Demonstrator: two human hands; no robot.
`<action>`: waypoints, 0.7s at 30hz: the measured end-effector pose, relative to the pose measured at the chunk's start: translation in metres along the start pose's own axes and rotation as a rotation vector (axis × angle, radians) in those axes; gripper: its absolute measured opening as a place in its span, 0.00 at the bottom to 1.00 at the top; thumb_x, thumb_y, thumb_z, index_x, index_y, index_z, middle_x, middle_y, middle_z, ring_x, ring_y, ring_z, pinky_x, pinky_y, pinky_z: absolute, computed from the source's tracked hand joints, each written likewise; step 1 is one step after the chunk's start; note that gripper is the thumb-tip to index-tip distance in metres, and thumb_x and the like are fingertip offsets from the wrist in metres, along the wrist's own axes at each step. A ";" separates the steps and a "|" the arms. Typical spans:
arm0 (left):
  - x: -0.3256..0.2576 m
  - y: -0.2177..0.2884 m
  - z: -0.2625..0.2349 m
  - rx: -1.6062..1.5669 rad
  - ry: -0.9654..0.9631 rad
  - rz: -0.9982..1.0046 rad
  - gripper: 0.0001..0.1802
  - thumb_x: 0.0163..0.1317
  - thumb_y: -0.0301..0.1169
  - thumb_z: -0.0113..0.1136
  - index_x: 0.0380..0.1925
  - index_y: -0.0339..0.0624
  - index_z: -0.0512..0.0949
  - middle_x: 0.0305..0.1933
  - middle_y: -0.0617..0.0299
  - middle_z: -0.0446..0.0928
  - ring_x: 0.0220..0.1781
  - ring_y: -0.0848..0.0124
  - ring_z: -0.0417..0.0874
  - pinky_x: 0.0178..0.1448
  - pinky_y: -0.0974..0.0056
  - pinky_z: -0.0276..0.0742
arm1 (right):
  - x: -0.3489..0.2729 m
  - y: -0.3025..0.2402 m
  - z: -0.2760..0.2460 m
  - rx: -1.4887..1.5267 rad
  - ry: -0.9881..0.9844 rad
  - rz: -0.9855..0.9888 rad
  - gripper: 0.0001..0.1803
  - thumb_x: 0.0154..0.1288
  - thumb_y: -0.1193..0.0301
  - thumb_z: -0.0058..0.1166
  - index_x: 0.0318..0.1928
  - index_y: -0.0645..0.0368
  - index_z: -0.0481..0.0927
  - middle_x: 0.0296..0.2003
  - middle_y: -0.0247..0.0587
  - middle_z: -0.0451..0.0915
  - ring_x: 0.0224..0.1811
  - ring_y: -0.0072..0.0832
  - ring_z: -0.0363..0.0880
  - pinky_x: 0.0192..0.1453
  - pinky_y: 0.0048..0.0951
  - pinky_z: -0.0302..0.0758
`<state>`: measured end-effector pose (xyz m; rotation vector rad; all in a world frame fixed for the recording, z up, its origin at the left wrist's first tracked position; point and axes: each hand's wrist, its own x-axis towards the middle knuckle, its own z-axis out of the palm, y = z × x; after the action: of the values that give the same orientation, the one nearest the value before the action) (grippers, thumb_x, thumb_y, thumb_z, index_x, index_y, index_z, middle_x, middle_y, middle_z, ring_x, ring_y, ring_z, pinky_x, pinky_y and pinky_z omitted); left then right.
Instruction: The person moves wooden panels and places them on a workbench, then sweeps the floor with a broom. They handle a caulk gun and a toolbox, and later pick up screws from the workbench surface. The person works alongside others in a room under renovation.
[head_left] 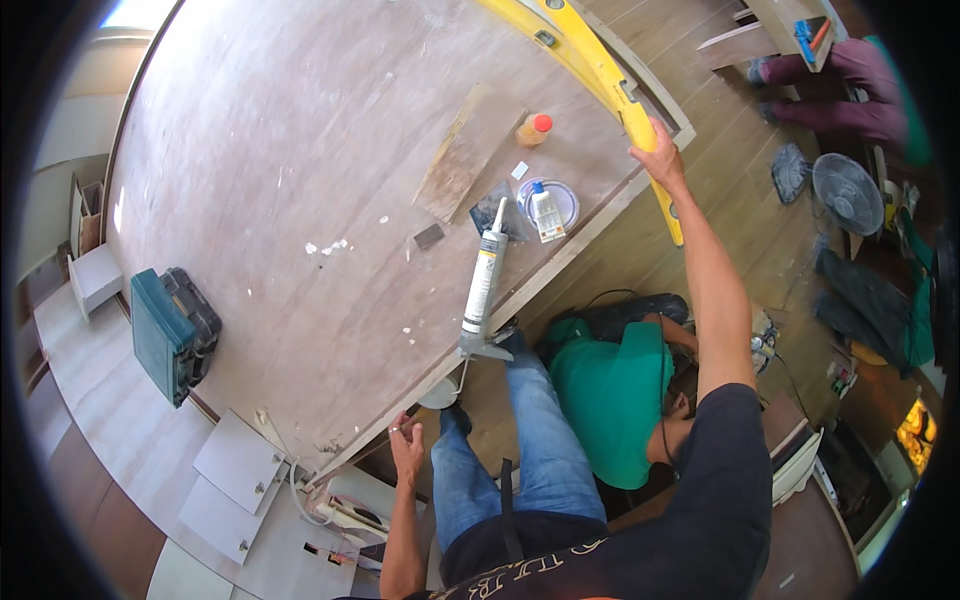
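Observation:
My right hand [660, 158] is wrapped round a long yellow spirit level [600, 75] at the far right corner of the wooden worktable [300, 130]. The level lies across that corner, one end jutting past the edge. By the near edge of the table, my left hand [406, 440] hangs with its fingers loosely apart and holds nothing. Between my hands a caulking gun with a white sealant tube [482, 285] rests on the tabletop, its handle at the edge. Beside it are a white bottle with a blue cap [547, 212], a round lid [568, 200] and a dark scraper blade [497, 212].
A wood board [468, 150] and a red-capped jar [534, 129] lie on the table. A green tool case [170, 330] stands at left. A co-worker in a green shirt [615, 400] crouches close to my right. A fan [848, 193] and other people are farther right.

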<state>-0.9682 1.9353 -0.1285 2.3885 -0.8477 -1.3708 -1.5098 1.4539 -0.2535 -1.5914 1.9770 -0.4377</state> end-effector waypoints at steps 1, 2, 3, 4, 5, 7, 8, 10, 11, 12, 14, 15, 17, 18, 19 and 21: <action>-0.004 -0.002 0.004 0.016 -0.007 0.001 0.25 0.63 0.28 0.57 0.60 0.38 0.65 0.53 0.52 0.71 0.44 0.67 0.79 0.46 0.64 0.76 | 0.006 0.000 0.007 -0.010 -0.010 -0.010 0.39 0.46 0.60 0.63 0.62 0.49 0.65 0.48 0.47 0.79 0.50 0.44 0.78 0.52 0.39 0.73; -0.009 -0.001 0.009 0.011 -0.036 0.004 0.25 0.63 0.28 0.57 0.60 0.37 0.65 0.53 0.52 0.71 0.44 0.67 0.79 0.46 0.64 0.77 | 0.009 0.001 0.011 -0.004 -0.021 -0.013 0.39 0.47 0.61 0.63 0.62 0.50 0.65 0.49 0.47 0.79 0.50 0.43 0.78 0.53 0.39 0.73; -0.011 0.005 0.015 0.005 -0.064 0.007 0.25 0.63 0.28 0.57 0.59 0.37 0.65 0.53 0.52 0.71 0.44 0.67 0.79 0.46 0.64 0.77 | 0.014 0.001 0.012 0.002 -0.031 -0.017 0.39 0.47 0.61 0.63 0.62 0.50 0.65 0.49 0.47 0.79 0.50 0.43 0.78 0.53 0.39 0.73; -0.014 0.010 0.021 -0.003 -0.081 0.007 0.25 0.63 0.28 0.57 0.59 0.37 0.65 0.53 0.52 0.71 0.43 0.67 0.79 0.47 0.63 0.77 | 0.020 0.002 0.019 0.014 -0.047 -0.029 0.39 0.47 0.62 0.64 0.62 0.51 0.65 0.49 0.47 0.78 0.50 0.42 0.78 0.53 0.38 0.73; -0.012 0.012 0.028 -0.028 -0.127 -0.030 0.25 0.63 0.29 0.58 0.59 0.37 0.65 0.53 0.51 0.70 0.43 0.67 0.80 0.47 0.63 0.78 | 0.025 0.020 0.018 0.023 -0.043 -0.055 0.38 0.48 0.63 0.64 0.62 0.52 0.66 0.49 0.47 0.79 0.50 0.41 0.78 0.53 0.38 0.73; -0.009 0.025 0.037 -0.006 -0.177 -0.033 0.26 0.62 0.29 0.59 0.60 0.38 0.64 0.53 0.51 0.70 0.43 0.67 0.79 0.48 0.63 0.78 | 0.029 0.026 0.012 0.096 -0.064 -0.114 0.38 0.48 0.67 0.65 0.61 0.55 0.66 0.50 0.47 0.78 0.51 0.39 0.77 0.55 0.37 0.73; -0.011 0.028 0.038 -0.013 -0.184 -0.044 0.27 0.62 0.29 0.59 0.60 0.38 0.65 0.52 0.51 0.70 0.43 0.67 0.79 0.48 0.63 0.78 | 0.032 0.022 0.030 0.116 -0.069 -0.127 0.38 0.48 0.67 0.65 0.61 0.55 0.66 0.50 0.47 0.77 0.52 0.39 0.77 0.56 0.37 0.72; -0.009 0.021 0.047 -0.062 -0.186 -0.045 0.26 0.63 0.29 0.58 0.60 0.39 0.64 0.53 0.51 0.71 0.45 0.67 0.79 0.48 0.63 0.77 | 0.032 0.039 0.032 0.088 -0.039 -0.118 0.38 0.48 0.67 0.65 0.61 0.54 0.66 0.51 0.46 0.76 0.53 0.39 0.75 0.57 0.36 0.71; -0.010 0.015 0.051 -0.089 -0.189 -0.047 0.26 0.63 0.29 0.57 0.60 0.39 0.64 0.53 0.51 0.71 0.45 0.66 0.79 0.49 0.63 0.76 | 0.036 0.045 0.038 0.030 -0.020 -0.109 0.38 0.48 0.66 0.65 0.61 0.52 0.66 0.52 0.46 0.75 0.55 0.41 0.74 0.58 0.38 0.70; -0.008 0.016 0.053 -0.091 -0.195 -0.067 0.26 0.63 0.29 0.57 0.60 0.39 0.64 0.53 0.51 0.71 0.46 0.66 0.79 0.49 0.63 0.76 | 0.035 0.052 0.039 -0.034 0.002 -0.067 0.38 0.48 0.65 0.66 0.61 0.51 0.66 0.52 0.46 0.75 0.55 0.42 0.74 0.58 0.40 0.70; -0.006 0.020 0.053 -0.099 -0.183 -0.110 0.25 0.63 0.29 0.57 0.60 0.39 0.64 0.53 0.51 0.71 0.46 0.66 0.79 0.49 0.63 0.76 | 0.039 0.052 0.045 -0.144 0.041 -0.004 0.38 0.48 0.64 0.66 0.62 0.50 0.66 0.52 0.47 0.76 0.55 0.44 0.73 0.57 0.43 0.69; -0.005 0.020 0.050 -0.079 -0.179 -0.113 0.25 0.64 0.28 0.56 0.60 0.39 0.64 0.54 0.51 0.71 0.47 0.66 0.78 0.49 0.63 0.76 | 0.040 0.046 0.050 -0.228 0.007 0.089 0.39 0.48 0.63 0.66 0.63 0.48 0.65 0.54 0.47 0.75 0.57 0.45 0.72 0.57 0.47 0.69; -0.004 0.019 0.049 -0.094 -0.155 -0.127 0.25 0.64 0.29 0.56 0.60 0.40 0.64 0.54 0.52 0.71 0.47 0.67 0.78 0.49 0.63 0.75 | 0.043 0.042 0.053 -0.280 0.030 0.132 0.40 0.48 0.62 0.66 0.63 0.48 0.64 0.54 0.46 0.74 0.57 0.46 0.72 0.58 0.47 0.68; -0.004 0.019 0.046 -0.099 -0.146 -0.137 0.25 0.64 0.29 0.56 0.60 0.40 0.64 0.54 0.52 0.71 0.47 0.67 0.77 0.49 0.64 0.75 | 0.041 0.046 0.057 -0.307 0.038 0.159 0.40 0.49 0.62 0.66 0.64 0.48 0.63 0.54 0.46 0.74 0.57 0.46 0.72 0.58 0.48 0.68; -0.002 0.020 0.044 -0.110 -0.146 -0.145 0.25 0.64 0.29 0.55 0.60 0.40 0.65 0.54 0.52 0.71 0.47 0.67 0.77 0.49 0.64 0.75 | 0.040 0.050 0.058 -0.294 0.044 0.149 0.41 0.49 0.62 0.66 0.64 0.47 0.63 0.55 0.46 0.73 0.58 0.46 0.71 0.58 0.48 0.68; 0.001 0.019 0.040 -0.134 -0.141 -0.162 0.24 0.64 0.30 0.55 0.60 0.41 0.65 0.54 0.53 0.71 0.47 0.68 0.77 0.49 0.64 0.74 | 0.039 0.049 0.054 -0.265 0.052 0.126 0.41 0.50 0.61 0.65 0.65 0.47 0.62 0.57 0.46 0.71 0.59 0.46 0.69 0.59 0.48 0.68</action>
<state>-1.0089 1.9220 -0.1409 2.3229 -0.5844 -1.6199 -1.5210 1.4327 -0.3327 -1.6121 2.2353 -0.1743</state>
